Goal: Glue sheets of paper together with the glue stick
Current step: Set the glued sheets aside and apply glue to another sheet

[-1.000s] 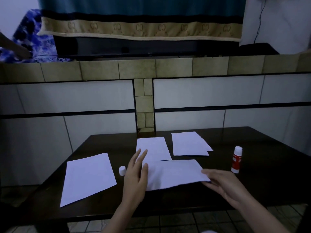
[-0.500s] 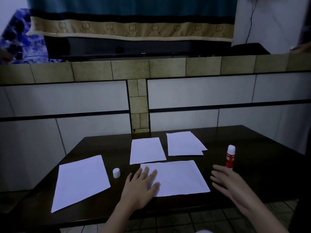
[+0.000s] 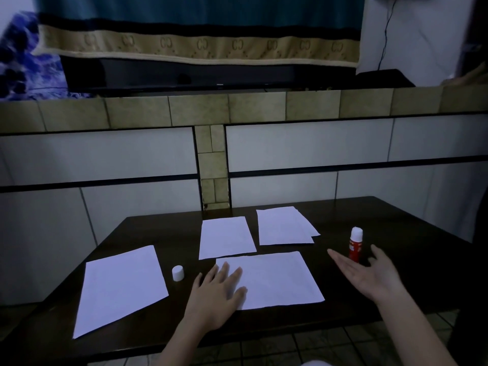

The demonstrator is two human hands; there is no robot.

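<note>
On the table (image 3: pixel 396 223), left hand (image 3: pixel 214 294) pressed flat on the near sheet (image 3: pixel 274 278); right hand (image 3: pixel 369 273) spread wide, holding nothing, just beside the upright, uncapped glue stick (image 3: pixel 355 243).

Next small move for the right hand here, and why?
Probably close the open right hand around the upright red glue stick: it stands uncapped just beyond the fingers, its white cap apart on the dark table, while the left hand rests on the near white sheet.

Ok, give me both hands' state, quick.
Left hand: open, flat on the white paper sheet.
Right hand: open, beside the red glue stick, holding nothing.
</note>
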